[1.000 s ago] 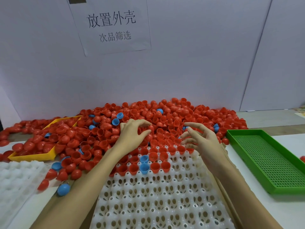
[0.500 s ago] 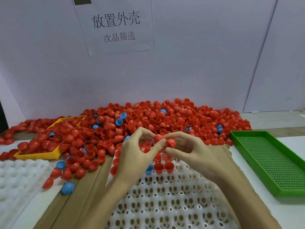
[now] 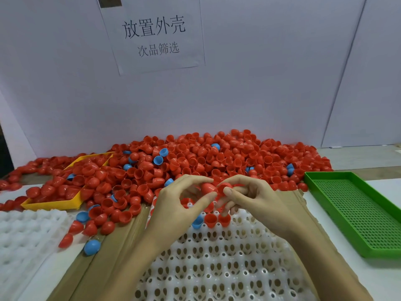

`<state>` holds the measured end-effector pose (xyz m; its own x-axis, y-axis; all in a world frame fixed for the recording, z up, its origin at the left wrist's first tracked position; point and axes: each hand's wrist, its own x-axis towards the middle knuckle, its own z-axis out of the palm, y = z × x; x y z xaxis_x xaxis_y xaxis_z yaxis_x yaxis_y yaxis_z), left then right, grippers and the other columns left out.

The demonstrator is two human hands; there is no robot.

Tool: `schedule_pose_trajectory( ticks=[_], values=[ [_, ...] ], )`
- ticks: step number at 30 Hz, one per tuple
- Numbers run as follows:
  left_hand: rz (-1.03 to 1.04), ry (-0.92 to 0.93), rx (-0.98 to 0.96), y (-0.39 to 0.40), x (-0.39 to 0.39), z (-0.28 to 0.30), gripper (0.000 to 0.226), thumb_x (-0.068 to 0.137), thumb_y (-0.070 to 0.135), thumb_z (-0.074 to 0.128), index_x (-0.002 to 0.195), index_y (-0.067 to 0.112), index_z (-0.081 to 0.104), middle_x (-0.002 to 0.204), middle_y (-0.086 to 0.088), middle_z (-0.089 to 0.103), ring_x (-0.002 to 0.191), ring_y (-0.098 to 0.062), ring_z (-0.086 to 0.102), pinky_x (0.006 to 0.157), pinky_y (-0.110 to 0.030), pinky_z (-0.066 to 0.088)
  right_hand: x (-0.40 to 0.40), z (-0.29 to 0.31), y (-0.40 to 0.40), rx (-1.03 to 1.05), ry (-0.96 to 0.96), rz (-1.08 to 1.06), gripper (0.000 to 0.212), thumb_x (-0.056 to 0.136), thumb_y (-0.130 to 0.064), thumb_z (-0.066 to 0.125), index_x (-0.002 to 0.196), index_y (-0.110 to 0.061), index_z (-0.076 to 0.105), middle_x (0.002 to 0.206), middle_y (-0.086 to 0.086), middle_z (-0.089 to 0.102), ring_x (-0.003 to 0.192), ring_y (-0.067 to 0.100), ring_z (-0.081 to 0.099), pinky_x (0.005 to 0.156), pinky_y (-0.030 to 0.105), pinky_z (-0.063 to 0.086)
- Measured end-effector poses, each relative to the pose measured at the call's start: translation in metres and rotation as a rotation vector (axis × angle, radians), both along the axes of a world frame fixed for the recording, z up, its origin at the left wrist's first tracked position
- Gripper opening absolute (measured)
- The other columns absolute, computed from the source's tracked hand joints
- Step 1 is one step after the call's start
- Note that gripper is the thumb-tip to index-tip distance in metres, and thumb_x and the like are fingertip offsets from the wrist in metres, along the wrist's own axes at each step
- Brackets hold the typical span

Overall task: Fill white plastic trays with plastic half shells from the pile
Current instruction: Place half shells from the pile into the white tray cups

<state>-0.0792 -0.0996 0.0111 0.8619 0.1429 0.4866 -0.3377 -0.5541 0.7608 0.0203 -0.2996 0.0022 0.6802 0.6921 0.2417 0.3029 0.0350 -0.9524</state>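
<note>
A big pile of red half shells (image 3: 195, 157), with a few blue ones mixed in, lies against the back wall. In front of me sits a white plastic tray (image 3: 217, 268) with round holed cups; red and blue shells fill part of its far rows. Above that far edge my left hand (image 3: 175, 205) pinches a red half shell (image 3: 207, 187) between thumb and fingers. My right hand (image 3: 253, 196) pinches another red half shell (image 3: 224, 189) right beside it. The two shells touch.
A yellow tray (image 3: 54, 205) heaped with red shells stands at the left. A second white tray (image 3: 23, 235) lies at the near left. A green perforated tray (image 3: 355, 211) stands at the right. Loose red and blue shells lie on brown cardboard (image 3: 104, 257).
Both hands drew back from the pile, each with a red shell, and came together above the tray's far edge. The camera has tilted slightly.
</note>
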Motion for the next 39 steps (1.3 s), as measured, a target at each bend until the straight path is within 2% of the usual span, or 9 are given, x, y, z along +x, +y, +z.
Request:
schedule_pose_trajectory(
  ticks=[9,15,19,21,23,27,30,34,39],
  values=[
    [-0.064,0.212,-0.426,0.011,0.004,0.004,0.028,0.094,0.046,0.066,0.107,0.024,0.077,0.098,-0.005,0.079,0.083,-0.025,0.076,0.075,-0.028,0.062,0.003,0.001,-0.002,0.094,0.124,-0.034,0.036,0.109,-0.045,0.046,0.12,-0.025,0.074,0.093,0.021,0.077,0.08,0.031,0.075,0.077,0.028,0.061],
    [0.517,-0.04,-0.719,0.091,0.018,0.001,0.038,0.091,0.048,0.073,0.107,0.013,0.072,0.086,-0.004,0.075,0.063,-0.011,0.068,0.064,-0.028,0.06,0.004,0.003,-0.002,0.103,0.149,-0.066,0.037,0.107,-0.044,0.047,0.115,-0.024,0.076,0.091,0.023,0.076,0.079,0.032,0.074,0.077,0.032,0.062],
    [0.785,-0.212,-0.718,0.153,0.018,0.007,0.053,0.09,0.051,0.074,0.122,0.01,0.062,0.095,-0.006,0.074,0.07,-0.011,0.071,0.079,-0.038,0.062,0.002,0.005,0.0,0.098,0.157,-0.083,0.036,0.106,-0.043,0.048,0.112,-0.024,0.078,0.089,0.024,0.075,0.077,0.032,0.073,0.074,0.03,0.061],
    [0.863,-0.178,-0.647,0.17,0.015,0.01,0.076,0.089,0.056,0.072,0.146,0.015,0.044,0.101,0.002,0.073,0.086,-0.014,0.076,0.087,-0.041,0.061,0.001,0.005,-0.001,0.097,0.158,-0.094,0.036,0.105,-0.041,0.048,0.112,-0.022,0.078,0.089,0.025,0.075,0.076,0.033,0.073,0.074,0.031,0.062],
    [0.865,-0.151,-0.514,0.176,0.015,0.007,0.079,0.093,0.049,0.07,0.154,0.015,0.033,0.094,0.009,0.073,0.075,-0.009,0.076,0.08,-0.036,0.061,0.002,0.006,-0.002,0.102,0.161,-0.104,0.036,0.105,-0.039,0.049,0.114,-0.018,0.077,0.089,0.025,0.074,0.077,0.034,0.072,0.075,0.032,0.063],
    [0.67,-0.081,-0.134,0.148,0.037,0.0,0.02,0.097,0.028,0.069,0.115,0.019,0.064,0.087,0.004,0.076,0.063,-0.01,0.073,0.06,-0.027,0.06,0.003,0.008,-0.004,0.098,0.163,-0.122,0.037,0.105,-0.037,0.049,0.116,-0.013,0.076,0.088,0.026,0.074,0.076,0.034,0.071,0.074,0.032,0.063],
    [0.452,0.024,0.284,0.12,0.066,0.0,0.015,0.095,0.026,0.071,0.11,0.021,0.071,0.104,0.01,0.071,0.09,-0.003,0.067,0.076,-0.013,0.051,0.003,0.008,-0.005,0.09,0.165,-0.129,0.038,0.105,-0.036,0.05,0.115,-0.011,0.076,0.087,0.025,0.074,0.076,0.033,0.071,0.073,0.031,0.062],
    [0.287,0.15,0.746,0.106,0.1,-0.004,0.032,0.096,0.033,0.07,0.125,0.019,0.064,0.127,0.006,0.055,0.119,-0.01,0.051,0.094,-0.025,0.048,0.004,0.006,-0.005,0.09,0.173,-0.134,0.037,0.104,-0.037,0.051,0.111,-0.011,0.077,0.087,0.024,0.074,0.075,0.032,0.071,0.072,0.031,0.062],
    [0.315,0.101,0.728,0.108,0.111,-0.003,0.017,0.095,0.022,0.072,0.109,0.015,0.067,0.115,0.004,0.058,0.107,-0.015,0.058,0.085,-0.028,0.051,0.005,0.005,-0.005,0.091,0.176,-0.125,0.036,0.103,-0.038,0.052,0.106,-0.015,0.08,0.087,0.024,0.075,0.075,0.031,0.071,0.071,0.029,0.061]
  ],
)
